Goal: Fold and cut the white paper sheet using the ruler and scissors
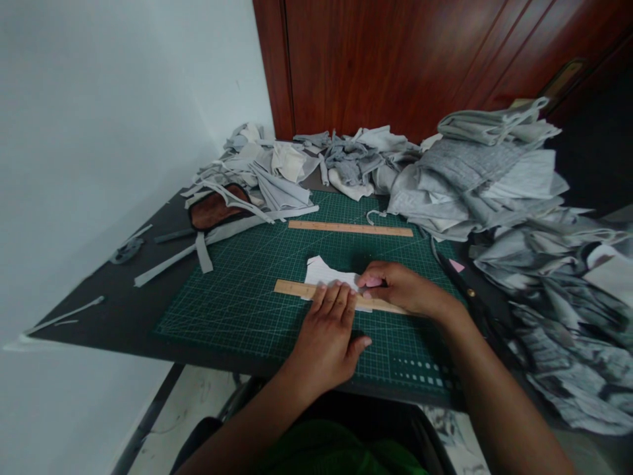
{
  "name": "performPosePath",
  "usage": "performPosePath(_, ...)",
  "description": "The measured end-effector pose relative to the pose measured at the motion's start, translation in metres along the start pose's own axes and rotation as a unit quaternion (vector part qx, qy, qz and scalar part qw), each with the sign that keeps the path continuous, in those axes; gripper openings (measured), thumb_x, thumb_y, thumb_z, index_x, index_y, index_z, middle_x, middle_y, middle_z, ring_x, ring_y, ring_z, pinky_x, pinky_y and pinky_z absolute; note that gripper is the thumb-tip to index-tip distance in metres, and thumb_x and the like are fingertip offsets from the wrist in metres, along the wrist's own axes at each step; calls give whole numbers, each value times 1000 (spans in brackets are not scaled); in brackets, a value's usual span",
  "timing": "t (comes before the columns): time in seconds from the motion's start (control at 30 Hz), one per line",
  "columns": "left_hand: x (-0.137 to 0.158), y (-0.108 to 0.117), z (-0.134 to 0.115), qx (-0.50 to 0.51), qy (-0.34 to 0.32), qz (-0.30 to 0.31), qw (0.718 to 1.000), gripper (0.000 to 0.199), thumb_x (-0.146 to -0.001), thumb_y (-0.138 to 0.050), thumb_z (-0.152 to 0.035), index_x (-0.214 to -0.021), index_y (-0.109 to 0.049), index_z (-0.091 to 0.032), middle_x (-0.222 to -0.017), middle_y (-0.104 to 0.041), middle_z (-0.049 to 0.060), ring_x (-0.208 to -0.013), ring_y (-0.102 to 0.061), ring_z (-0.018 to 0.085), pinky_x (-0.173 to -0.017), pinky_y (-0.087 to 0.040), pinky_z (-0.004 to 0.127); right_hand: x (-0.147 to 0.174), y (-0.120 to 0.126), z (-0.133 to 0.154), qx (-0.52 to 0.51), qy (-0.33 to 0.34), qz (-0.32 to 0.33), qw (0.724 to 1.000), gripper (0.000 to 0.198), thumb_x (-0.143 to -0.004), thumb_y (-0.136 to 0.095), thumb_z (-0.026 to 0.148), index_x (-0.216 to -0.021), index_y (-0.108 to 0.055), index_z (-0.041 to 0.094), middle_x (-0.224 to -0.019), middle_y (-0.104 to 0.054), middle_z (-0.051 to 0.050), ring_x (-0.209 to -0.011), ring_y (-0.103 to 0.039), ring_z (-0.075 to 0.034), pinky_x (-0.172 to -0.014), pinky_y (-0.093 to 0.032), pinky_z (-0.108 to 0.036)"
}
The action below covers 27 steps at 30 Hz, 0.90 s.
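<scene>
My left hand (pixel 330 336) lies with its fingers stretched out, pressing a wooden ruler (pixel 293 287) down across a small white fabric piece (pixel 324 272). The fabric has a curved upper edge, and a strip of it shows below the ruler. In my right hand (pixel 401 287), a pink piece of tailor's chalk (pixel 372 282) is pinched between thumb and fingers. It is at the ruler's upper edge, over the right end of the fabric; whether its tip touches the cloth I cannot tell. All of this rests on a green cutting mat (pixel 237 310).
A second wooden ruler (pixel 350 228) lies farther back on the mat. Black-handled scissors (pixel 472 297) and a pink chalk triangle (pixel 456 266) are at the right. Heaped grey cloth (pixel 475 171) fills the right side; scraps (pixel 277 165) and a brown, dark-edged piece (pixel 217 206) lie back left.
</scene>
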<state>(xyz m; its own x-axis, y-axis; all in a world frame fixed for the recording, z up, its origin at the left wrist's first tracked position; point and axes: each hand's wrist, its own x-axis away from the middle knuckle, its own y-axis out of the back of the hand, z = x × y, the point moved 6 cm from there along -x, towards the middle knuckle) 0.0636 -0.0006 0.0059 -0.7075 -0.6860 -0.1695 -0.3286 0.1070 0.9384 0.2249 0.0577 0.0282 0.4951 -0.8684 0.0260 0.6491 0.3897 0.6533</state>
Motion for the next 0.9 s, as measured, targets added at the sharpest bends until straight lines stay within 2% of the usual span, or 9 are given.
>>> performPosePath(0.27,1,-1,0,-5,-7,-13,1000,74,-101,-46,-58,-154,-38,-6,-163,-37,20,-157,-24,33,-130,-15,55,1,2,-3,-9,-4,-18,1000,14,-91,-67,22,-102,-74,19,-96,-67,-5,-90,-65,-20,-81,-50,-32)
performPosePath(0.4,0,-1,0,-7,-2,-6,1000,75,-101,-47,-57,-154,-38,-5,-163,-37,21,-156,-24,33,-130,-15,54,-1,0,1,16,11,-21,1000,14,-94,-62,20,-101,-74,19,-95,-69,-6,-90,-66,-21,-82,-50,-32)
performPosePath(0.6,0,0,-1,3,-6,-2,1000,76,-101,-48,-56,-155,-33,-5,-164,-35,22,-157,-23,34,-130,-14,55,-11,-4,-6,69,14,-88,994,12,-91,-63,13,-85,-71,19,-85,-67,-4,-80,-63,-18,-74,-47,-29)
performPosePath(0.7,-1,3,1,19,-1,-14,1000,68,-102,-50,-45,-155,-31,-7,-162,-38,21,-156,-28,31,-130,-19,54,-13,-5,-10,67,13,-101,993,13,-89,-63,11,-84,-70,20,-84,-67,-3,-80,-63,-18,-74,-46,-29)
performPosePath(0.8,-2,6,3,32,5,-18,999,56,-103,-49,-35,-150,-37,-8,-158,-45,20,-154,-33,28,-130,-22,52,-13,-4,-11,65,14,-112,992,12,-89,-64,10,-85,-70,20,-86,-66,-3,-81,-63,-18,-74,-47,-29)
performPosePath(0.9,-3,3,3,23,7,-16,1000,52,-102,-50,-33,-147,-41,-9,-159,-44,19,-155,-31,28,-130,-22,52,-14,-3,-12,69,22,-119,990,10,-90,-64,12,-87,-70,20,-88,-66,-4,-81,-62,-18,-75,-47,-30)
